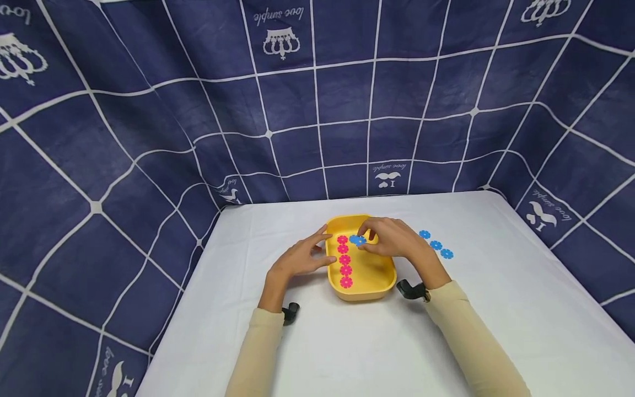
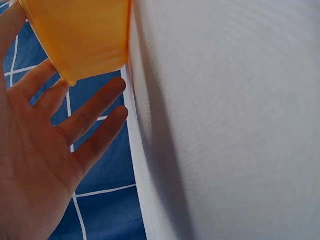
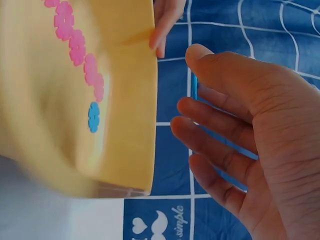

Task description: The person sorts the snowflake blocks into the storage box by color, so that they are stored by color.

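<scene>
A yellow plastic tray lies on the table with a column of several pink flower-shaped discs along its left side. Beside the far end of that column, a blue flower-shaped disc lies on the tray floor. My right hand is over the tray and pinches another blue flower-shaped disc between thumb and fingertips; only its thin edge shows in the right wrist view. Fingers spread, my left hand rests at the tray's left rim, with the thumb tip over the edge.
Three more blue flower-shaped discs lie in a slanting row on the white tablecloth, right of the tray. A dark blue curtain with white lines hangs behind and beside the table. Each wrist carries a black device.
</scene>
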`<state>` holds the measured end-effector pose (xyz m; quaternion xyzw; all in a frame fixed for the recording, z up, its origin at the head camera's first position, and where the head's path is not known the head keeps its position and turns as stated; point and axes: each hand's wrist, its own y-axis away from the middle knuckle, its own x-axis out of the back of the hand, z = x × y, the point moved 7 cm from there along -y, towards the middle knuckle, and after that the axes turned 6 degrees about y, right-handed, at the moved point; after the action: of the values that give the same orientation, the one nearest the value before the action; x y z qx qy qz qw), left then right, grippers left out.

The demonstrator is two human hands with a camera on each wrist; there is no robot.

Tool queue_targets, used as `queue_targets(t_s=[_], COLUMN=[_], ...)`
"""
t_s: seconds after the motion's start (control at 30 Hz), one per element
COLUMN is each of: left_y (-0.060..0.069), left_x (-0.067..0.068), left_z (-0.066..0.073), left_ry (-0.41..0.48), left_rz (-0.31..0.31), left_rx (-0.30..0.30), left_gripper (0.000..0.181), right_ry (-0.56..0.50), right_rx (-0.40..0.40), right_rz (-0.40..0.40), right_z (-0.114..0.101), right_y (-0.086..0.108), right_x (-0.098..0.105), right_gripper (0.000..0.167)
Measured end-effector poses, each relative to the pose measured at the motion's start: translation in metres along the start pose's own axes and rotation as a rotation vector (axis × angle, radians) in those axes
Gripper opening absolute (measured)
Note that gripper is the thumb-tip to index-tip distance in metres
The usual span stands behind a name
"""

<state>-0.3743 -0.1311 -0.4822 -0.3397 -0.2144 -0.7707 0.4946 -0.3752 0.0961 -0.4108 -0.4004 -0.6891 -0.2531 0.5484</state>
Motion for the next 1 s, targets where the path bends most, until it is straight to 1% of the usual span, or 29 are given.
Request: queue_targets(t_s=[0.23, 0.37, 0.63, 0.87, 1.0], left_y=[0.001, 0.001, -0.001, -0.001, -0.001], left_x=[0.001, 0.000, 0.000, 0.001, 0.000], left_z=[0.000, 0.000, -0.003, -0.003, -0.002], left_ry=[0.026, 0.021, 0.010, 0.034, 0.039], left_rz=[-0.010, -0.010, -0.011, -0.016, -0.025], left_rx=[-0.010, -0.011, 0.001, -0.017, -0.032], left_gripper=[0.077, 0.079, 0.078, 0.078, 0.083], right_ry=[0.025, 0.036, 0.022, 0.018, 0.028], right_rx=[0.065, 0.092, 0.081, 0.045, 0.020], right_rz=[-0.060, -0.096, -0.167, -0.205, -0.227], right_z=[-0.012, -0.013, -0.004, 0.008, 0.013], right_y=[-0.017, -0.026, -0.038, -0.047, -0.050], right_x=[0.005, 0.005, -0.002, -0.018, -0.026], right_gripper=[0.035, 0.034, 0.032, 0.028, 0.027])
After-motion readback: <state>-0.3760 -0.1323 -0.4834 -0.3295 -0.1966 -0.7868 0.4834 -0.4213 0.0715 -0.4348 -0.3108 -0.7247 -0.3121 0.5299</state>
